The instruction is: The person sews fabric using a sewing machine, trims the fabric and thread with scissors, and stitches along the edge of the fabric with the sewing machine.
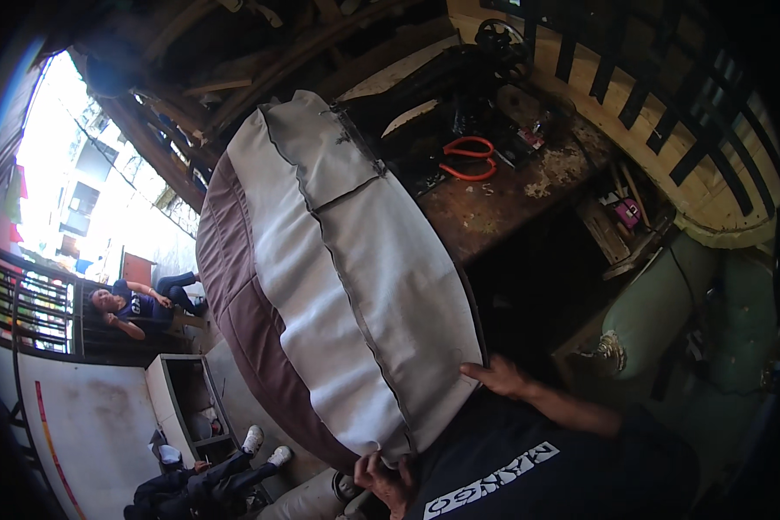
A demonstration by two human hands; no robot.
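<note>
Red-handled scissors (468, 178) just chilling on a pretty beat-up wooden tabletop (468, 212), and something pink (627, 212) in the tray below it. Big green padded piece (654, 316) off right. Over left: a seated person (139, 303) by a slatted railing (26, 308), an open-fronted cabinet (159, 388), plus somebody's white sneakers (252, 439).

Dim workshop, from where I stand; hard white daylight pours through a wide opening (104, 204) at ten o'clock. Dark slatted railing (26, 299) at nine; scuffed pale panel (87, 425) and open-fronted cabinet (166, 400) at eight. Grey floor (269, 420), seven. Rough timbers (225, 85), eleven. Stained wooden table (472, 208), two; beyond it, pale boarding (676, 173) crossed by dark strips.
</note>
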